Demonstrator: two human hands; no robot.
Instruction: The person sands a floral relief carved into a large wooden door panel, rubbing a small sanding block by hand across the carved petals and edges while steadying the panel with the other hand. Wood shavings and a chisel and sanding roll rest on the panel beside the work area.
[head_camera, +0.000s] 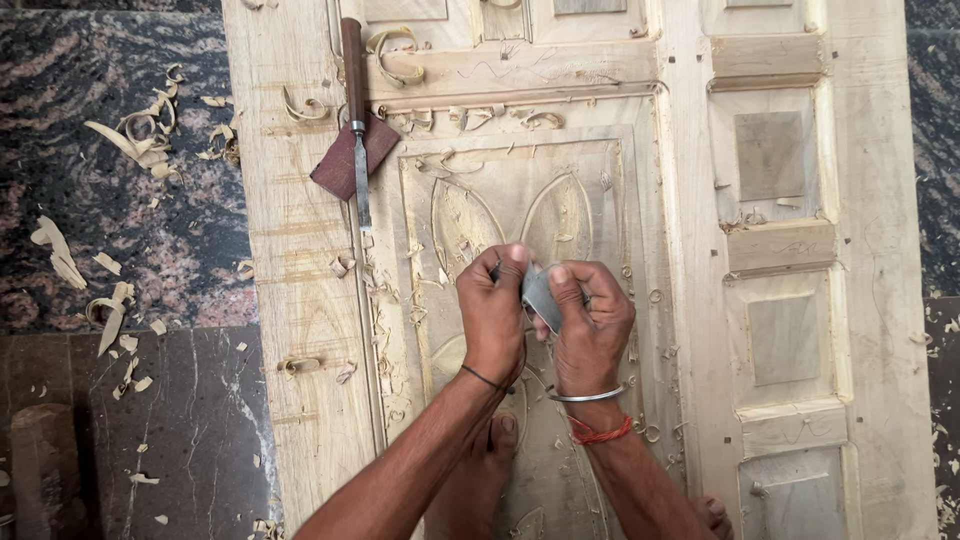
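A pale wooden door (300, 300) lies flat on the floor, with a leaf pattern carved into its central panel (520, 200). Both my hands grip a small flat metal scraper blade (541, 296) and press it on the carved panel. My left hand (492, 312) holds the blade's left side, thumb up. My right hand (592, 325) holds its right side; a metal bangle and red thread circle that wrist. My bare foot (485, 470) rests on the panel below my arms.
A chisel with a dark wooden handle (354, 110) lies on a piece of brown sandpaper (335, 165) at the door's upper left. Wood shavings (140, 135) are scattered over the dark stone floor (120, 250) and on the door. Smaller recessed panels (770, 155) run down the door's right side.
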